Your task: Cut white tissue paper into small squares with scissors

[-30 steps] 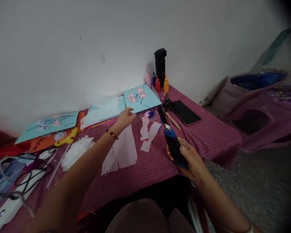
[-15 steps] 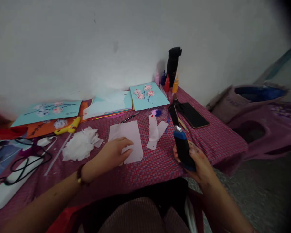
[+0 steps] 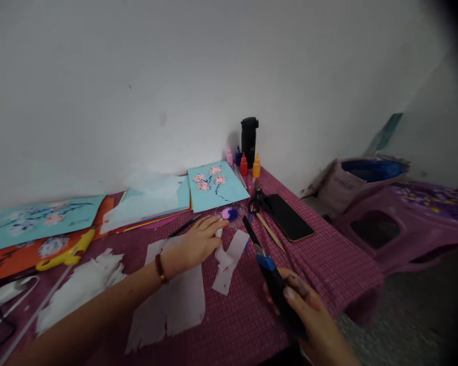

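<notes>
My right hand (image 3: 307, 307) is wrapped round a black and blue utility knife (image 3: 277, 284), its dark blade extended and pointing away from me over the table. My left hand (image 3: 198, 244) reaches over a white sheet of paper (image 3: 179, 300), with the thumb and fingers closed on the upper end of a thin white paper strip (image 3: 222, 259). Another pale strip (image 3: 231, 267) lies against it on the checked cloth. Just past the fingertips is a small clear palette with pink and dark blue paint (image 3: 231, 213). A black pen (image 3: 183, 226) lies behind the left hand.
Scissors (image 3: 257, 201), a wooden stick (image 3: 270, 231) and a phone (image 3: 290, 218) lie to the right. Paint bottles (image 3: 244, 165) and a black flask (image 3: 249, 140) stand by the wall. Blossom painting (image 3: 217, 185), yellow glue gun (image 3: 68, 251) and white tissue pile (image 3: 80, 292) lie further left.
My left hand has moved right and forward from the white sheet to the paper strip and closed on it. The knife stays in my right hand. The view has shifted.
</notes>
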Tool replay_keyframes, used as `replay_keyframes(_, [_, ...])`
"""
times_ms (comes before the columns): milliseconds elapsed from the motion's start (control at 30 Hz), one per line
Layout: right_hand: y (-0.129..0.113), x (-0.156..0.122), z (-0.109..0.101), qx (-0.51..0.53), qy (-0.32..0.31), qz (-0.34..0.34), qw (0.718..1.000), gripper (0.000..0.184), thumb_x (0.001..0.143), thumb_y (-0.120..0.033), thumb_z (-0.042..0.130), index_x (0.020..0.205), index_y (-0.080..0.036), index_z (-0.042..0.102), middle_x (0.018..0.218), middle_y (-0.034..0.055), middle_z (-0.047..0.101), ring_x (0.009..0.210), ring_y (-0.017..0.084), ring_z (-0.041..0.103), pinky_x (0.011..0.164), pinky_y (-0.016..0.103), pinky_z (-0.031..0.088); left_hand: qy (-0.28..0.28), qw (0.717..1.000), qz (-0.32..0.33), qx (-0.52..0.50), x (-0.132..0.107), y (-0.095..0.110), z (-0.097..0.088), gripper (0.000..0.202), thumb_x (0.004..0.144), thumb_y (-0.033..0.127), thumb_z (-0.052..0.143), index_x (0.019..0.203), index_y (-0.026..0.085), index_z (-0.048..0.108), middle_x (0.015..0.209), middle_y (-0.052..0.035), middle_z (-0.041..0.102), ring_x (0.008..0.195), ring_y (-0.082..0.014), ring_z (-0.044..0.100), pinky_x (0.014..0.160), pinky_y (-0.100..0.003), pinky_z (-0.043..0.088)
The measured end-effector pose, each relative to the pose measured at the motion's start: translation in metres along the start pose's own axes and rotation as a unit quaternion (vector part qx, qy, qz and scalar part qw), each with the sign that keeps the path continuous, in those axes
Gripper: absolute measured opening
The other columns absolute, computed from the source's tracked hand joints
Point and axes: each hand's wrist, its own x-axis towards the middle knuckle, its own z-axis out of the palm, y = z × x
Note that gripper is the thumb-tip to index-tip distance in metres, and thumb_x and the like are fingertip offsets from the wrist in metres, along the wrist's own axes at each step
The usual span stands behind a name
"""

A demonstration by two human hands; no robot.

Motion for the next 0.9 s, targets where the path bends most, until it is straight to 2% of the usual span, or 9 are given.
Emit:
replay_keyframes(133, [-0.016,0.017,-0.003,-0.152,0.014,-0.019,0.988,0.029,0.08,-0.047,0.069,0.102,-0.028,0.069,0.097,0.0034,0.072,0.093,0.022,0.065,0.082,0.031,0.05,0.05,0.995,-0.052,-0.068,-0.018,-0.012,0.006,0.021,0.092,0.013,0.047,0.09,0.02,0.067,0.141,-0.0084,0.046,0.136,-0.0261,0.033,0.111,-0.048,0.035])
replay_keyframes(267, [-0.032,0.044,-0.002,-0.329,0.016,-0.1,0.939,0.027,0.081,-0.039,0.065,0.105,-0.027,0.067,0.105,0.0051,0.07,0.102,0.025,0.063,0.09,0.037,0.049,0.074,0.976,-0.116,-0.169,-0.022,-0.022,0.02,0.033,0.086,0.005,0.045,0.105,0.023,0.065,0.13,-0.0092,0.054,0.126,-0.0248,0.046,0.106,-0.048,0.039])
replay_keyframes(367, [-0.036,0.062,-0.003,-0.416,0.031,-0.146,0.897,0.026,0.085,-0.035,0.06,0.11,-0.027,0.064,0.11,0.0051,0.068,0.106,0.024,0.062,0.093,0.038,0.047,0.103,0.912,-0.238,-0.319,-0.018,-0.026,0.026,0.039,0.085,0.007,0.04,0.118,0.021,0.054,0.112,-0.0083,0.063,0.103,-0.0198,0.06,0.092,-0.041,0.049])
replay_keyframes(467, [-0.034,0.072,-0.003,-0.44,0.04,-0.164,0.882,0.025,0.087,-0.035,0.058,0.11,-0.027,0.062,0.108,0.0046,0.068,0.104,0.023,0.063,0.089,0.036,0.049,0.08,0.825,-0.343,-0.442,-0.007,-0.026,0.022,0.024,0.093,0.025,0.035,0.111,0.019,0.049,0.092,-0.0056,0.065,0.074,-0.0161,0.062,0.065,-0.031,0.051])
replay_keyframes(533, [-0.03,0.075,-0.003,-0.447,0.04,-0.167,0.878,0.023,0.087,-0.034,0.058,0.109,-0.027,0.062,0.107,0.0042,0.069,0.103,0.022,0.064,0.088,0.036,0.051,0.041,0.837,-0.355,-0.414,0.002,-0.021,0.016,0.025,0.092,0.041,0.041,0.101,0.019,0.05,0.084,-0.0037,0.063,0.067,-0.0161,0.059,0.059,-0.029,0.045])
replay_keyframes(600, [-0.027,0.075,-0.003,-0.462,0.039,-0.171,0.87,0.023,0.086,-0.033,0.059,0.109,-0.028,0.062,0.108,0.0036,0.069,0.103,0.022,0.065,0.089,0.035,0.051,0.011,0.888,-0.34,-0.31,0.011,-0.014,0.012,0.033,0.083,0.051,0.055,0.093,0.02,0.051,0.081,-0.0029,0.062,0.068,-0.0173,0.055,0.061,-0.03,0.041])
replay_keyframes(700, [-0.025,0.071,-0.009,-0.484,0.06,-0.186,0.853,0.024,0.087,-0.033,0.06,0.111,-0.029,0.061,0.108,0.0035,0.068,0.102,0.022,0.065,0.088,0.036,0.053,-0.024,0.934,-0.296,-0.197,0.021,-0.012,0.011,0.022,0.077,0.04,0.06,0.08,0.02,0.052,0.081,-0.003,0.059,0.071,-0.0176,0.052,0.064,-0.031,0.037])
replay_keyframes(767, [-0.025,0.064,-0.017,-0.499,0.075,-0.201,0.839,0.026,0.087,-0.033,0.061,0.113,-0.031,0.061,0.108,0.0041,0.069,0.102,0.023,0.066,0.086,0.037,0.054,-0.044,0.933,-0.285,-0.214,0.026,-0.022,0.012,0.013,0.078,0.029,0.052,0.07,0.019,0.049,0.075,-0.0016,0.056,0.067,-0.0152,0.049,0.061,-0.029,0.034])
replay_keyframes(900, [-0.026,0.042,-0.032,-0.546,0.027,-0.226,0.806,0.034,0.078,-0.035,0.071,0.112,-0.038,0.068,0.109,0.0049,0.072,0.098,0.029,0.068,0.08,0.042,0.058,-0.071,0.877,-0.312,-0.358,0.034,-0.056,0.007,0.012,0.073,0.03,0.052,0.069,0.019,0.051,0.063,0.002,0.051,0.058,-0.0119,0.044,0.054,-0.025,0.03])
